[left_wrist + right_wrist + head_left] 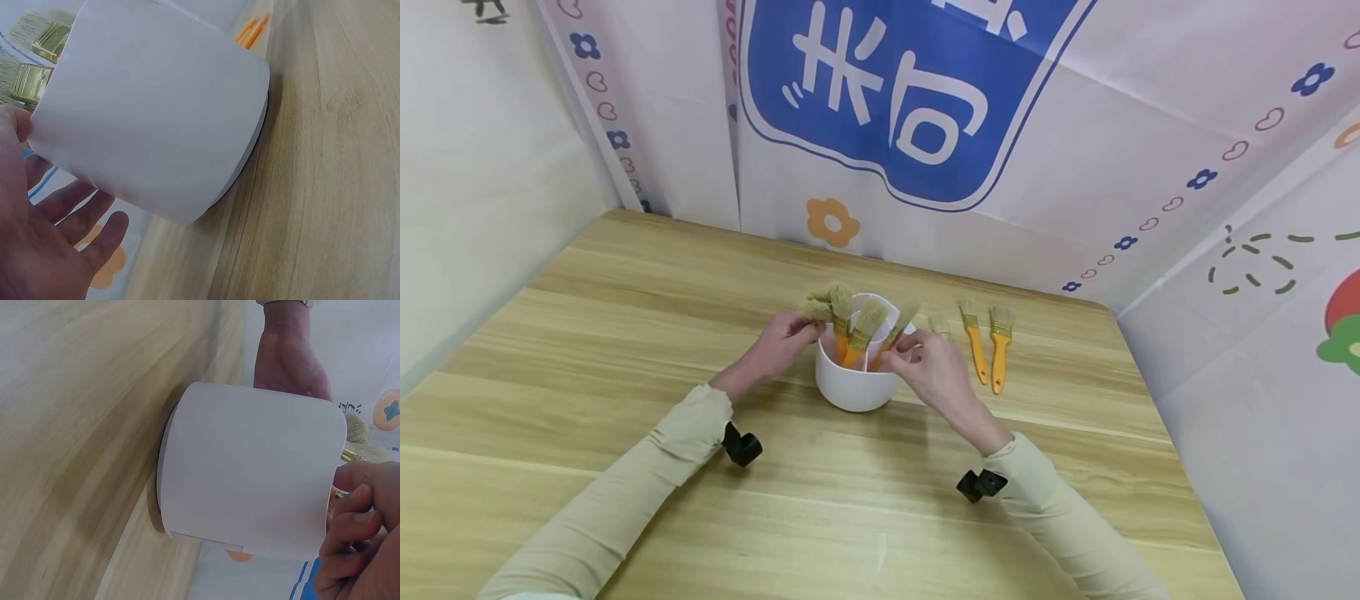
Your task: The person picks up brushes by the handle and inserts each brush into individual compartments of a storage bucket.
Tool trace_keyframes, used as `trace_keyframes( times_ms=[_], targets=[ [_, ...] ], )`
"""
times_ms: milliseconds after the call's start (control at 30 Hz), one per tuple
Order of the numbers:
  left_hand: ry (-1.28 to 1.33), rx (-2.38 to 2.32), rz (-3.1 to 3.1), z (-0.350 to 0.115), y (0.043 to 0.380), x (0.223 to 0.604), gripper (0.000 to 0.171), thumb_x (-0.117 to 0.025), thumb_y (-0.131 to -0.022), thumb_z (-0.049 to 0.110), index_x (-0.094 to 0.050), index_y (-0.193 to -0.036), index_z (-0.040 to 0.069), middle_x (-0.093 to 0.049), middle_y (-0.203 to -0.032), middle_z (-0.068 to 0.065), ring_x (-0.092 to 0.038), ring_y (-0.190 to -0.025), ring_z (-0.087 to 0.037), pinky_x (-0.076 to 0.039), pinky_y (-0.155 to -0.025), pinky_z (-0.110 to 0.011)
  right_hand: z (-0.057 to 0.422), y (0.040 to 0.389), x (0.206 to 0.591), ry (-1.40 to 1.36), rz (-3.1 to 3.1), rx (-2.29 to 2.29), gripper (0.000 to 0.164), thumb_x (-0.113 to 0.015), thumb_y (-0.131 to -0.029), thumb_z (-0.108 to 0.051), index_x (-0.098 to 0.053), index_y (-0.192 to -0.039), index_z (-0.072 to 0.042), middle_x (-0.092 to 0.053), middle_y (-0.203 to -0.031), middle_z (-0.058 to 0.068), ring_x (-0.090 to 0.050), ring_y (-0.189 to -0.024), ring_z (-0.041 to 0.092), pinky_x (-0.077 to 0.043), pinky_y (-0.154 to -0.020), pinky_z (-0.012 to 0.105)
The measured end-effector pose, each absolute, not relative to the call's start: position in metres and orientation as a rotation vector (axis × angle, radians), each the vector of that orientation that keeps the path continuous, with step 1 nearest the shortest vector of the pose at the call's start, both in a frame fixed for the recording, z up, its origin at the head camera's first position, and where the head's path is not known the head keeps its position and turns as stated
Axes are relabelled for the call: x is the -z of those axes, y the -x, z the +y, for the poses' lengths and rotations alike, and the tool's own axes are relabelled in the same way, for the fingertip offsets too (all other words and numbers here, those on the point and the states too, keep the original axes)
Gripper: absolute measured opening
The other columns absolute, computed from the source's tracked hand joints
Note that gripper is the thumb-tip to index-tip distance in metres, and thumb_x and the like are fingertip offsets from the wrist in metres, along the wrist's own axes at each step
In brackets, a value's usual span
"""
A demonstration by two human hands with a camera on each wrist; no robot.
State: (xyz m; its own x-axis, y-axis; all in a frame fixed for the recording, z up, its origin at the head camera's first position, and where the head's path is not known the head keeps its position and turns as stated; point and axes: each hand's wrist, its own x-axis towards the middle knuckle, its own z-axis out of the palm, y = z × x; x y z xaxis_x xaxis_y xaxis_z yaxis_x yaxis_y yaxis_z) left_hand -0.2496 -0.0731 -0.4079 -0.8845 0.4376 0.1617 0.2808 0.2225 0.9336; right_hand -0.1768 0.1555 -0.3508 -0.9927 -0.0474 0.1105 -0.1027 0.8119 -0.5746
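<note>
A white round holder [856, 390] with an inner divider stands upright on the table. Several paintbrushes [867, 321] with orange handles and pale bristles stand in it, bristles up. My left hand [782, 340] holds the holder's left rim, with the thumb [14, 122] at the edge near the brushes and other fingers along the outer wall. At the right rim, my right hand [936, 371] pinches a paintbrush [904, 317] that leans inside the holder; its fingertips partly hide the handle. In the right wrist view the white holder [250, 469] covers most of the brushes.
Two paintbrushes [1000, 350] lie on the wooden table [820, 517] to the right of the holder. The bristles of another brush [938, 323] show behind my right hand. A printed white sheet [1045, 242] hangs along the table's back edge.
</note>
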Motion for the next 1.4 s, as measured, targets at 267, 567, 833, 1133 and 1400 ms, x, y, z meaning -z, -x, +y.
trace_keyframes(
  times_ms=[267, 567, 833, 1133, 1400],
  targets=[
    [-0.678, -1.739, 2.350, -0.073, 0.249, 0.408, 0.038, -0.044, -0.097, 0.015, -0.052, -0.127, -0.006, -0.054, -0.130, -0.025, -0.053, -0.119, -0.036, -0.048, -0.097, -0.050, 0.162, 0.174, 0.352, -0.111, -2.841, -1.004, 0.026, -0.069, -0.082, -0.030, -0.068, -0.087, -0.004, -0.060, -0.058, 0.005, -0.044, -0.046, 0.011, -0.034, -0.043, 0.021],
    [-0.699, -1.754, 2.330, -0.072, 0.248, 0.407, 0.038, -0.043, -0.097, 0.015, -0.052, -0.127, -0.007, -0.053, -0.131, -0.025, -0.052, -0.120, -0.036, -0.047, -0.097, -0.051, 0.173, 0.173, 0.354, -0.110, -2.803, -1.141, 0.024, -0.067, -0.084, -0.028, -0.066, -0.087, -0.004, -0.044, -0.047, -0.003, -0.036, -0.042, 0.009, -0.026, -0.040, 0.020],
    [-0.681, -1.755, 2.328, -0.073, 0.249, 0.408, 0.037, -0.043, -0.097, 0.015, -0.052, -0.127, -0.006, -0.053, -0.130, -0.025, -0.052, -0.119, -0.035, -0.047, -0.097, -0.051, 0.190, 0.174, 0.358, -0.042, -2.778, -1.124, 0.030, -0.068, -0.084, -0.031, -0.066, -0.090, -0.001, -0.040, -0.047, -0.004, -0.035, -0.042, 0.009, -0.027, -0.040, 0.020],
    [-0.673, -1.743, 2.344, -0.073, 0.250, 0.408, 0.038, -0.043, -0.098, 0.016, -0.051, -0.127, -0.006, -0.053, -0.131, -0.025, -0.051, -0.120, -0.036, -0.047, -0.097, -0.051, 0.215, 0.180, 0.369, -0.012, -2.732, -1.130, 0.025, -0.065, -0.087, -0.026, -0.066, -0.091, -0.001, -0.063, -0.061, 0.010, -0.052, -0.050, 0.013, -0.043, -0.051, 0.023],
    [-0.692, -1.725, 2.357, -0.073, 0.251, 0.408, 0.037, -0.043, -0.098, 0.016, -0.052, -0.126, -0.006, -0.053, -0.131, -0.025, -0.052, -0.119, -0.036, -0.048, -0.096, -0.051, 0.243, 0.181, 0.384, 0.150, -2.843, -1.054, 0.030, -0.063, -0.088, -0.028, -0.063, -0.095, 0.001, -0.068, -0.074, 0.016, -0.062, -0.059, 0.023, -0.042, -0.047, 0.025]
  ],
)
